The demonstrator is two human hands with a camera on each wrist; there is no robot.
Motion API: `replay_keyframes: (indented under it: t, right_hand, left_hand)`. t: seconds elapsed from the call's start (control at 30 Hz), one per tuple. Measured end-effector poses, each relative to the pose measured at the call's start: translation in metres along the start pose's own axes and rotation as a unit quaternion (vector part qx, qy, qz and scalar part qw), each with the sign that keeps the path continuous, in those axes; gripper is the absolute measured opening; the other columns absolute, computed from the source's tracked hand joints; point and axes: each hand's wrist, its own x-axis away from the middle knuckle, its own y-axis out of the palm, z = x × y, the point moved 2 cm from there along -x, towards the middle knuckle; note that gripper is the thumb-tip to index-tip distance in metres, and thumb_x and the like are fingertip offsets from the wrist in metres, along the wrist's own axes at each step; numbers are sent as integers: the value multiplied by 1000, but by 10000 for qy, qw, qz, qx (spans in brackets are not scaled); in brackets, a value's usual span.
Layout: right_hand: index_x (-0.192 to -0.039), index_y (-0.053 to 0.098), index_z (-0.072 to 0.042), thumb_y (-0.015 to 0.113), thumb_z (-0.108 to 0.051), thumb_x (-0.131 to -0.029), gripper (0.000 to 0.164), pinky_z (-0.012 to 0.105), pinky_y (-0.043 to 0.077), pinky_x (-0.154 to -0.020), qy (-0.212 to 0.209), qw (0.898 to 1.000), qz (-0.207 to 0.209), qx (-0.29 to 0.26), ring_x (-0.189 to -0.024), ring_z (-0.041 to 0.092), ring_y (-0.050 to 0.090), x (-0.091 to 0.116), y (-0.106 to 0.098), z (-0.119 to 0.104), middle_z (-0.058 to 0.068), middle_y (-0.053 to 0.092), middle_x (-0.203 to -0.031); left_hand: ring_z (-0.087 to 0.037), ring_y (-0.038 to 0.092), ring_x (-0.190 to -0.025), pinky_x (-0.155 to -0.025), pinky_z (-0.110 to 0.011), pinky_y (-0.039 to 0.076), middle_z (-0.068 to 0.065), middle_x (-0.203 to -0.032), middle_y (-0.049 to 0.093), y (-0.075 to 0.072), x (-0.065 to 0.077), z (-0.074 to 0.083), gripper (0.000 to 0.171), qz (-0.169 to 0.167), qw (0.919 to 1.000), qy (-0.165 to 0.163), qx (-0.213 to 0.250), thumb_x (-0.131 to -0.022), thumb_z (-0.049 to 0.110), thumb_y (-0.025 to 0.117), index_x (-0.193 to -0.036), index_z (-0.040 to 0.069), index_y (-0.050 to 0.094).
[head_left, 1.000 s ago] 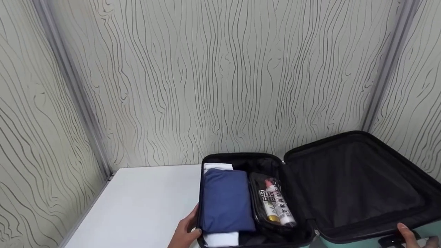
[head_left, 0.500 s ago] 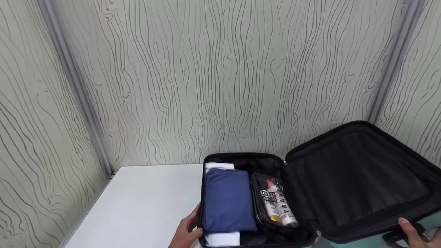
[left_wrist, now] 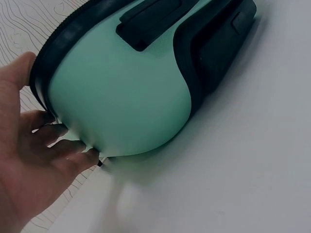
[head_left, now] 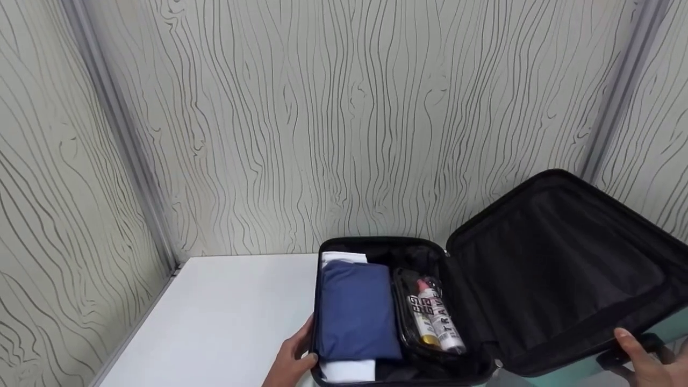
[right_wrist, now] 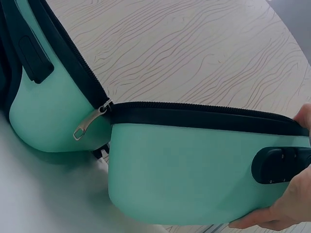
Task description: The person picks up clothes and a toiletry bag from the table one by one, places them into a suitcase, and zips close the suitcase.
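Observation:
A mint-green suitcase with black lining [head_left: 427, 258] lies unfolded on the table, its lid [head_left: 570, 263] tilted up at the right. My left hand [head_left: 293, 355] grips the packed half at its left side, thumb on the rim; in the left wrist view its fingers [left_wrist: 73, 148] curl against the green shell [left_wrist: 121, 97]. At the lid's near edge, my right hand [head_left: 647, 363] holds it beside the black lock, thumb on the rim and fingers underneath. Inside lie a folded blue cloth [head_left: 357, 312] over white cloth [head_left: 348, 371], and a clear "TRAVEL" pouch [head_left: 416, 336] with bottles.
White table surface [head_left: 231, 317] stretches left of the suitcase. Wood-patterned panels [head_left: 344, 129] rise behind and at both sides. A metal zipper pull [right_wrist: 87, 126] hangs near the hinge corner. The packed half carries a black handle [left_wrist: 150, 22].
My right hand has raised the lid, so its far corner stands higher and it tilts more steeply. My left hand keeps its grip on the packed half.

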Motion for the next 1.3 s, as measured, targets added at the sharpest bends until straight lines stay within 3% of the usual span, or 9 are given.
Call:
replay_keyframes:
  t: [0.03,0.27,0.4,0.47,0.57,0.63,0.7,1.07,1.3]
  right_hand:
    - [-137,-5,-60,66,-27,-84,94,63,28,-103,29,9999,19,108,-144,29,3,-3,0,1,2,-9,-156]
    - [-136,-1,-62,71,-20,-80,100,65,44,-81,-431,9984,-65,370,-141,42,6,-10,2,-5,8,-9,-156]
    - [-138,-2,-59,73,-22,-78,104,40,49,-40,-652,9938,-72,897,-140,44,6,-1,7,-16,9,-7,-157]
    - [-140,-4,-56,72,-23,-78,104,29,43,-35,-855,9886,-58,1241,-140,45,7,10,12,-25,9,-5,-157]
    - [-146,-4,-45,69,-20,-80,102,44,55,-64,-1564,9762,-121,1495,-138,49,8,40,21,-46,5,-3,-158]
    - [-149,-3,-37,67,-18,-80,100,61,39,-95,-1973,9672,-147,1593,-138,50,8,59,27,-59,0,-2,-158]
    - [-150,-3,-33,67,-17,-80,100,67,11,-106,-2386,9576,-248,1598,-137,51,7,67,30,-66,-5,-2,-157]
    - [-145,-9,-44,75,-13,-74,115,63,16,-108,-2390,9488,-639,1965,-140,43,12,64,41,-69,-7,3,-156]
    - [-144,-9,-44,76,-8,-71,118,69,17,-103,-2363,9467,-909,1992,-140,44,9,99,55,-90,0,1,-156]
  left_hand:
    - [-38,29,-136,-109,-51,27,-20,-152,18,0,0,0,69,-2,10000,7,-17,-86,7,49,-147,2,17]
    - [-39,25,-137,-110,-53,22,-19,-153,16,-1,-1,0,70,-45,10000,-56,20,-86,7,49,-148,2,15]
    - [-39,21,-139,-111,-54,18,-19,-153,15,-2,-3,0,71,-71,9999,-82,71,-86,8,49,-148,2,14]
    - [-39,19,-139,-111,-55,17,-18,-154,14,-2,-3,1,71,-98,9999,-44,103,-86,8,49,-148,2,14]
    - [-39,19,-139,-111,-55,18,-19,-153,14,-3,-3,0,70,-134,9999,65,87,-88,8,49,-147,1,14]
    - [-39,20,-139,-111,-55,19,-19,-153,15,-3,-3,0,69,-147,9998,96,79,-89,9,49,-147,1,14]
    - [-40,20,-138,-110,-55,19,-21,-153,15,-3,-3,0,69,-157,9998,146,47,-88,8,49,-147,-1,14]
    - [-39,16,-140,-112,-53,16,-19,-154,13,-3,-2,-2,72,-117,9996,-160,211,-86,7,48,-148,1,12]
    - [-38,20,-139,-111,-54,17,-17,-154,15,0,-1,-3,71,-14,9997,-167,195,-86,7,49,-148,3,14]
